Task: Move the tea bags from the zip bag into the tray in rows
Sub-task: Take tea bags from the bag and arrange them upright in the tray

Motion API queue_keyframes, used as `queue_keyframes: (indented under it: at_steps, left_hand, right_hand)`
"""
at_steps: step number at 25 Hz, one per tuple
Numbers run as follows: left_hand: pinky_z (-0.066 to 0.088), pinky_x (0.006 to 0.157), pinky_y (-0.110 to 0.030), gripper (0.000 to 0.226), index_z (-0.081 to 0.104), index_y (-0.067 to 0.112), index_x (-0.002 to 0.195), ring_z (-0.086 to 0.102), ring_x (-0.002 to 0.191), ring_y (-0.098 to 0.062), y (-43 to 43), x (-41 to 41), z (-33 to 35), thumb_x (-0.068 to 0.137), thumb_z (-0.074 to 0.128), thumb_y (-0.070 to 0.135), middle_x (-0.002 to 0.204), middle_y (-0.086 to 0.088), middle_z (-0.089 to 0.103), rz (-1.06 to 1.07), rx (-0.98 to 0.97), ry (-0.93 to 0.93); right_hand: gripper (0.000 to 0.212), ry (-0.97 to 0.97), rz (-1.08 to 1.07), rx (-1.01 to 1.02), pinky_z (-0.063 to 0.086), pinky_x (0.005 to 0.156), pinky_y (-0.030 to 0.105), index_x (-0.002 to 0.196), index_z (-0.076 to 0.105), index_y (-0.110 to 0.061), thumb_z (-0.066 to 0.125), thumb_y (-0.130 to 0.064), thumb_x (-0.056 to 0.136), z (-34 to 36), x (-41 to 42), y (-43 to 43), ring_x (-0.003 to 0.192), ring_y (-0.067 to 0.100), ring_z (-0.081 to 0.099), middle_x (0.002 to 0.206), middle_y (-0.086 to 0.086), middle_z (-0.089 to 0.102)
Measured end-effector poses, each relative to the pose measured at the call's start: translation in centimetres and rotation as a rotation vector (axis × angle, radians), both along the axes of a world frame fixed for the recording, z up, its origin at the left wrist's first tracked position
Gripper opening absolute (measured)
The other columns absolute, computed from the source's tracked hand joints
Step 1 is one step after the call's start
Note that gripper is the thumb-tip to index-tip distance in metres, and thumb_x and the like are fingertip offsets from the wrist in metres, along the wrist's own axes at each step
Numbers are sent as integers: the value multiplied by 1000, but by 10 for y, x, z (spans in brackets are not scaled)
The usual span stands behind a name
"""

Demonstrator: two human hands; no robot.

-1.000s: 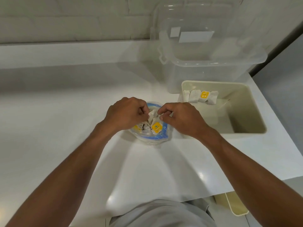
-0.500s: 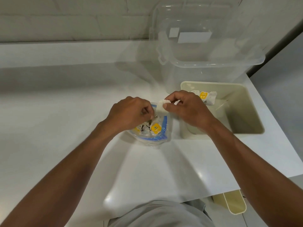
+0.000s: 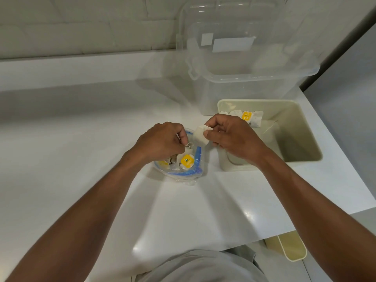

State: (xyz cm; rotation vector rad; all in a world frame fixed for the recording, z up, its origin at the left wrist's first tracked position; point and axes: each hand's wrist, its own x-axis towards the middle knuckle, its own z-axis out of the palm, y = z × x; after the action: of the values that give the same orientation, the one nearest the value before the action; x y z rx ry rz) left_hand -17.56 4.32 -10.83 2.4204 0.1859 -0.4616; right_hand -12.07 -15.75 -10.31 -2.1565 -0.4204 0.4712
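One tea bag was held just above the far rim of the zip bag, pinched between the thumb and fingers of the right hand. A second earlier it had been down in the bag's mouth, worked at by both hands. Since then it had been lifted clear and carried a little towards the tray. The pull-out could therefore be judged done, with the carry and placing still to come.

The grip of the left hand was kept curled at the mouth of the zip bag, apparently holding its rim, with loose strings just beside the fingertips. More tea bags were left inside, among them one with a yellow tag.

In the tray, a short row of tea bags had already been laid along the far wall, and most of the floor was unfilled. The held tea bag would probably be set beside that row.

A clear box stood behind the tray on the white desk.
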Motion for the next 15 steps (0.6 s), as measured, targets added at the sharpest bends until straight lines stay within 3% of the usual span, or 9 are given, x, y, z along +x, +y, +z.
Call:
queue_keyframes:
  at_steps: [4, 7, 11, 15]
  left_hand:
    - [56, 84, -41, 22, 69, 35, 92, 65, 85, -8, 11, 0, 1, 76, 80, 25, 84, 15, 67, 17, -8, -25]
    - [58, 82, -40, 14, 76, 31, 85, 69, 82, -9, 24, 4, 8, 76, 84, 25, 80, 12, 73, 72, -137, -74]
    - [54, 74, -31, 27, 77, 31, 90, 67, 78, -6, 38, 6, 21, 84, 74, 5, 86, 8, 74, 53, -246, -100]
    - [54, 75, -35, 30, 71, 34, 93, 67, 82, -16, 39, 4, 22, 87, 65, 5, 90, 9, 67, -4, -145, -119]
  right_hand:
    - [3, 30, -6, 20, 54, 65, 32, 88, 67, -25, 68, -23, 88, 2, -1, 1, 63, 7, 66, 75, -5, 70]
    - [4, 19, -3, 23, 54, 64, 35, 92, 68, -23, 68, -20, 89, 3, -2, 1, 62, 7, 65, 74, -4, 70]
    - [10, 30, -23, 33, 52, 64, 33, 97, 66, -24, 67, -19, 89, 5, 0, 2, 61, 6, 64, 73, -7, 67]
    - [5, 54, 5, 47, 52, 63, 30, 96, 67, -22, 67, -22, 90, 8, -3, 3, 65, 7, 65, 76, -8, 69]
